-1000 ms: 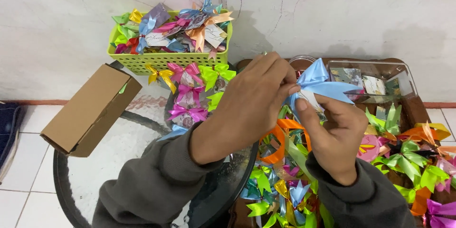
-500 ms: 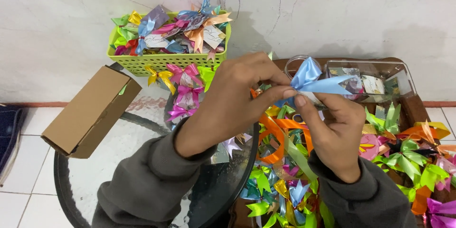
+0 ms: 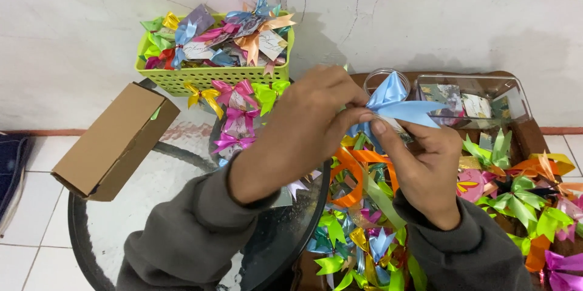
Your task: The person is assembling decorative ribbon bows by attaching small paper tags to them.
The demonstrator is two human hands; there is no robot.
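Observation:
A light blue ribbon bow (image 3: 398, 104) is held up between both hands over the table. My left hand (image 3: 306, 127) pinches its centre from the left with thumb and fingers. From below and the right, my right hand (image 3: 425, 160) grips the same bow, thumb pressed at its knot. Both arms wear grey sleeves. A small card seems to sit behind the bow, mostly hidden by my fingers.
A green basket (image 3: 212, 75) full of bows with cards stands at the back left. A brown cardboard box (image 3: 112, 139) lies on the round glass table (image 3: 91, 236). A clear plastic tray (image 3: 480, 100) holds cards at the back right. Loose coloured bows (image 3: 516, 197) cover the right side.
Both hands have lifted slightly and shifted left with the blue bow. My left fingers have closed tighter on its centre.

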